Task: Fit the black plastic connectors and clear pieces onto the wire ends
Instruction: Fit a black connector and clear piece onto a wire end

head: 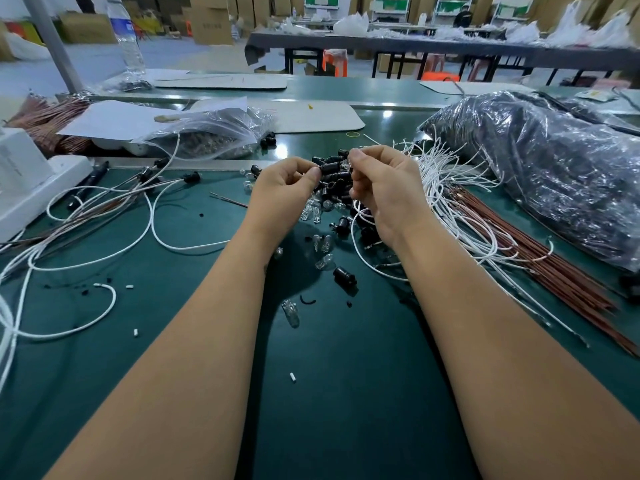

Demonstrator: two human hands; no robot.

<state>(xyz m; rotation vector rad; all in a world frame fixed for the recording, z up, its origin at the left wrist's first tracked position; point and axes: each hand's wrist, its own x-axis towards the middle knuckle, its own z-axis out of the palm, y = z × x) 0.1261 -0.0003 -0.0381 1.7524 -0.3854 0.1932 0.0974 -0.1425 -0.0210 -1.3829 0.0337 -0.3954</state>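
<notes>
Head view: a green desk (194, 341) in a warehouse room stacked with cardboard boxes (211, 22). Over the desk's middle, the left hand (282, 192) pinches a black connector (330, 168); the right hand (384, 188) pinches a clear piece (346, 164) at its end. Loose connectors (341, 199) lie beneath; white wires (450, 188) and a black bag (540, 174) lie toward the right edge.

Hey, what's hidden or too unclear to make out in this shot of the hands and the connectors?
Head view only:
- Black connector: ends covered by the left hand and right hand; whether a wire is seated cannot be told.
- Clear piece at the right fingertips: too small to identify.
- Black parts bag: glare hides contents.
</notes>
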